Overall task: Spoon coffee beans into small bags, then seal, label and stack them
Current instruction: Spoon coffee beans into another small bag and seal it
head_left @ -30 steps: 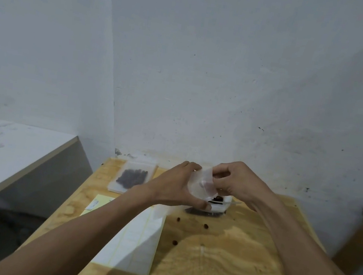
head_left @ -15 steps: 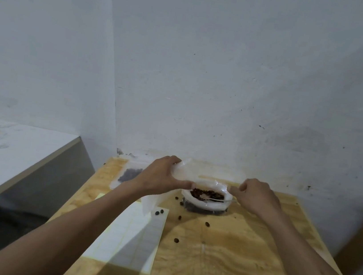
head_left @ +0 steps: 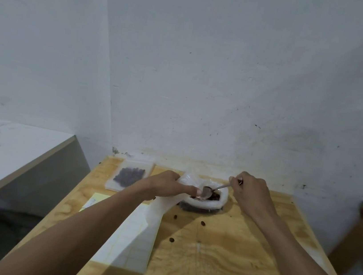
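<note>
1. While the right hand point(head_left: 252, 195) pinches the spoon point(head_left: 212, 189) by its handle end, the spoon's long axis slants down and leftward, its bowl poised over the coffee beans point(head_left: 215, 197) in the white-lined container point(head_left: 204, 202).
2. The left hand point(head_left: 164, 187) grips an empty small bag point(head_left: 161, 204), fingers curled around its mouth, just left of the spoon bowl; the bag hangs toward the plywood table point(head_left: 217, 259).
3. The bag mouth is therefore the nearer target, I judge: the loaded spoon needs only a short leftward swing.
4. A filled bag point(head_left: 129, 175) lies flat, far-left; a label sheet point(head_left: 128, 239) is nearer; stray beans point(head_left: 203, 223) dot the wood.
</note>
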{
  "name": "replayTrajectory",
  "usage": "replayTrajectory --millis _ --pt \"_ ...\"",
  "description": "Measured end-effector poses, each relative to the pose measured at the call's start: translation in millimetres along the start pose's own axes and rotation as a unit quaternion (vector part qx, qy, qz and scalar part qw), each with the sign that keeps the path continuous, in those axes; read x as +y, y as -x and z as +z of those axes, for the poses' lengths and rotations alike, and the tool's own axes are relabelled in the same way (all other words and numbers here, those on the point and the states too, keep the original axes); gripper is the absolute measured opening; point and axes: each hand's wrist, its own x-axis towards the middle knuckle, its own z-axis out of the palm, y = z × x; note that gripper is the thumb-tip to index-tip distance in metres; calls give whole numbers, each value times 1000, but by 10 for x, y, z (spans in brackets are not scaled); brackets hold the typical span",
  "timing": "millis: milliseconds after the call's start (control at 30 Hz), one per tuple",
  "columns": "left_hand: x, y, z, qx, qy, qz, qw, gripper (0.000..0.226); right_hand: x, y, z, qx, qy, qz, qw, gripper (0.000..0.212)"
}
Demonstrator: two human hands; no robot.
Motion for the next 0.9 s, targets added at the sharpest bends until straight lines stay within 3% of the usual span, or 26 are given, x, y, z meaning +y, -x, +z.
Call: replayTrajectory --millis 100,200,267,467,600,733,900 --pt "29 -26 28 18 33 -10 999 89 25 26 -94 48 59 -53 996 26" --pt "62 -43 32 51 96 8 994 64 51 79 -113 68 174 -84 979 26" --pt "116 -53 34 56 118 30 991 59 68 109 -73 59 193 -63 977 26" --pt "293 -49 93 42 96 86 991 67 192 100 90 14 35 121 992 33" --pt "309 -28 145 43 74 88 992 51 260 138 243 -5 -66 211 975 45" --pt "180 -36 113 61 34 79 994 53 294 173 203 -5 -152 242 958 46" --pt "20 -23 35 86 -3 90 992 39 273 102 98 12 -177 246 953 40"
